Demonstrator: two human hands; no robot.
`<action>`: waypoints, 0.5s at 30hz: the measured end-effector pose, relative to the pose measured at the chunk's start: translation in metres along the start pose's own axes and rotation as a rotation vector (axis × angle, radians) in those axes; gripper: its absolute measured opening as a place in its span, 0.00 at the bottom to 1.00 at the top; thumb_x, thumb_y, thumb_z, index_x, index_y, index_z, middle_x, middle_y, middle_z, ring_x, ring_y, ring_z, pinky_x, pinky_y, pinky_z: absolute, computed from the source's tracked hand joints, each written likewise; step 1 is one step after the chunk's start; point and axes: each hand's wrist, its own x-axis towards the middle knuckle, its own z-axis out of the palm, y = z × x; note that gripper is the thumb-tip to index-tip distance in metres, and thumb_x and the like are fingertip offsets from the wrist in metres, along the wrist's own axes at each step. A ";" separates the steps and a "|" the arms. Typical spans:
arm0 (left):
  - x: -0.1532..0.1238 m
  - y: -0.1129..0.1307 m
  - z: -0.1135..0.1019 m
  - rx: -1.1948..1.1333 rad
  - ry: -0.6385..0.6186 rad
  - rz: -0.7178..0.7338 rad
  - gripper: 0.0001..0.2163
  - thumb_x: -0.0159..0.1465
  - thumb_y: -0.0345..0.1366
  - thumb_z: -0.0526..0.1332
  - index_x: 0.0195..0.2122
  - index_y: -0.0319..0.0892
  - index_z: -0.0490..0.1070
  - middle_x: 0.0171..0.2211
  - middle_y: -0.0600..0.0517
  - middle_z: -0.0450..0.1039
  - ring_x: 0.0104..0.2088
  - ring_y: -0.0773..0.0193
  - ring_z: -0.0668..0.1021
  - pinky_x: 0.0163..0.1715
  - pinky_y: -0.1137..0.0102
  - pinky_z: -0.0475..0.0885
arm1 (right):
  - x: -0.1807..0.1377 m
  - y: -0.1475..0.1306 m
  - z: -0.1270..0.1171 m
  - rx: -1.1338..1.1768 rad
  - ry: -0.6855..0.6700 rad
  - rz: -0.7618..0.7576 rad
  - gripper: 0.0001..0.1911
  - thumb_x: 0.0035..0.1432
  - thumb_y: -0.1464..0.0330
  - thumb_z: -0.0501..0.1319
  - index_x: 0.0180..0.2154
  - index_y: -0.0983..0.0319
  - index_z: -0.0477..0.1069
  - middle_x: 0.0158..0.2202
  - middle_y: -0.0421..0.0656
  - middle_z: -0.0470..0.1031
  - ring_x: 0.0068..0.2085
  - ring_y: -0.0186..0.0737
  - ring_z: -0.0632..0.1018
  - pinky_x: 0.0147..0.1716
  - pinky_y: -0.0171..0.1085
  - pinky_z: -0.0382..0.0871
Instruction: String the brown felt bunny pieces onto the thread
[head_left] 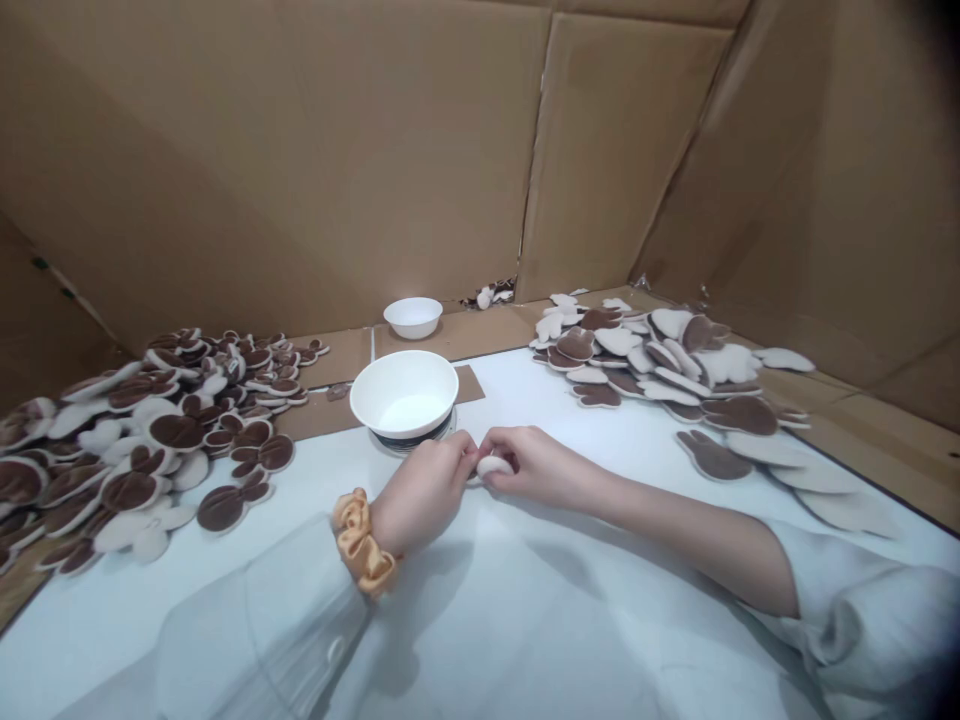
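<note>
My left hand [429, 487] and my right hand [536, 466] meet just in front of a large white bowl [405, 395], both with fingers pinched. Between the right fingers a small white padded fabric piece [495, 466] shows, its pale side towards me. The left fingertips press against its left edge, partly hidden behind the knuckles. A yellow satin scrunchie [363, 545] circles the left wrist. The large bowl stands upright on something dark-striped, whose shape I cannot make out.
Brown-and-white fabric bunny shapes [176, 430] are heaped on the left. Flatter bunny-head pieces [660, 360] pile up at the right. A smaller white bowl [413, 317] stands behind, near the cardboard wall [300, 160]. Cardboard strips border the white tabletop [480, 620].
</note>
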 end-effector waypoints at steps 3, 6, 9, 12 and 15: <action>-0.004 0.006 0.002 0.088 0.046 -0.046 0.09 0.64 0.34 0.43 0.34 0.43 0.61 0.26 0.52 0.70 0.28 0.61 0.74 0.25 0.72 0.60 | 0.001 0.002 0.003 -0.045 0.057 -0.017 0.05 0.45 0.73 0.52 0.25 0.63 0.66 0.21 0.37 0.67 0.24 0.30 0.65 0.22 0.29 0.54; -0.006 0.011 0.003 0.197 0.062 -0.039 0.09 0.64 0.34 0.43 0.38 0.42 0.61 0.26 0.50 0.71 0.27 0.58 0.75 0.23 0.72 0.58 | 0.004 0.006 0.003 -0.018 0.172 -0.028 0.02 0.45 0.72 0.54 0.24 0.63 0.64 0.20 0.36 0.65 0.23 0.30 0.64 0.22 0.29 0.54; -0.004 0.013 0.002 0.223 0.082 -0.045 0.09 0.64 0.33 0.43 0.40 0.42 0.60 0.26 0.49 0.72 0.27 0.57 0.76 0.22 0.72 0.58 | 0.007 0.010 0.001 0.056 0.290 -0.048 0.02 0.44 0.73 0.55 0.23 0.63 0.61 0.20 0.35 0.64 0.24 0.29 0.64 0.23 0.29 0.55; 0.002 0.015 0.002 0.119 0.128 -0.068 0.08 0.64 0.33 0.43 0.39 0.41 0.59 0.28 0.48 0.72 0.28 0.58 0.75 0.26 0.71 0.62 | 0.009 0.013 -0.002 0.184 0.390 -0.074 0.01 0.45 0.72 0.55 0.24 0.63 0.61 0.21 0.35 0.65 0.25 0.30 0.64 0.24 0.29 0.56; 0.008 0.016 0.003 -0.016 0.206 -0.026 0.07 0.64 0.32 0.44 0.37 0.41 0.60 0.31 0.48 0.71 0.31 0.59 0.75 0.31 0.69 0.64 | 0.012 0.014 -0.003 0.391 0.418 -0.071 0.02 0.46 0.71 0.56 0.27 0.64 0.64 0.24 0.37 0.67 0.26 0.31 0.68 0.26 0.30 0.61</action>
